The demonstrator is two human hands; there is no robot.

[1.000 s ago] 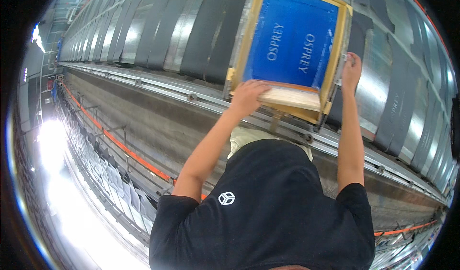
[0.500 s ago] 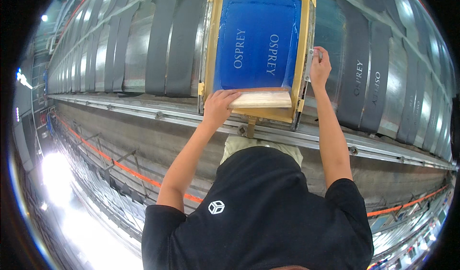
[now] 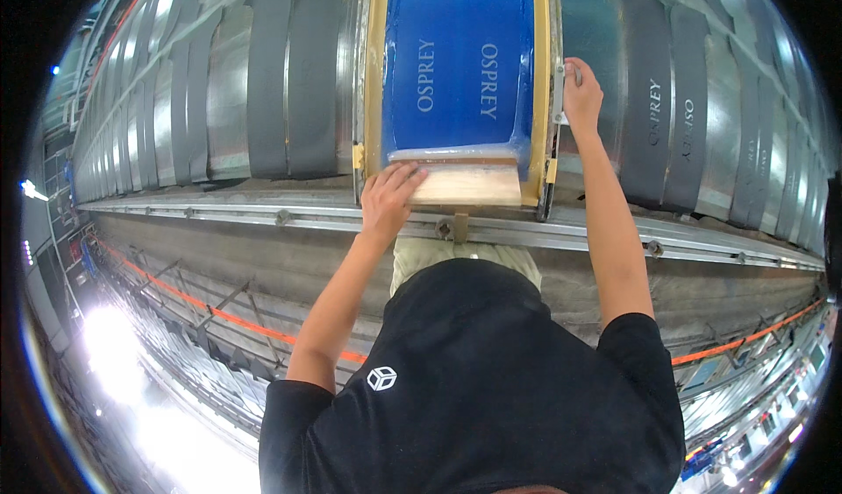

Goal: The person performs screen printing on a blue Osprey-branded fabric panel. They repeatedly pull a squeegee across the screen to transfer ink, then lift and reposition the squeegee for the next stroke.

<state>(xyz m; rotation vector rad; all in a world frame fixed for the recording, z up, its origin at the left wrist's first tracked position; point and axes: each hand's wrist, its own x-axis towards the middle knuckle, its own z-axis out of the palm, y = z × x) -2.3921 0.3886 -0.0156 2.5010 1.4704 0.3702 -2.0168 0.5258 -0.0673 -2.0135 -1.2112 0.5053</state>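
Observation:
A screen-printing frame with a yellow rim and blue mesh lies on the long table ahead of me. A wooden squeegee sits across the near end of the mesh. My left hand grips the squeegee's left end, fingers over the wood. At arm's length, my right hand holds the right side of the frame at a small metal fitting. My black shirt fills the lower middle of the picture.
Grey fabric strips lie side by side along the table left of the frame; those on the right carry white print. A metal rail with bolts runs along the table's near edge. An orange line runs below it.
The frame and both hands have shifted from the upper right toward the middle and now sit squarer in view. The hands keep their holds on the squeegee and frame.

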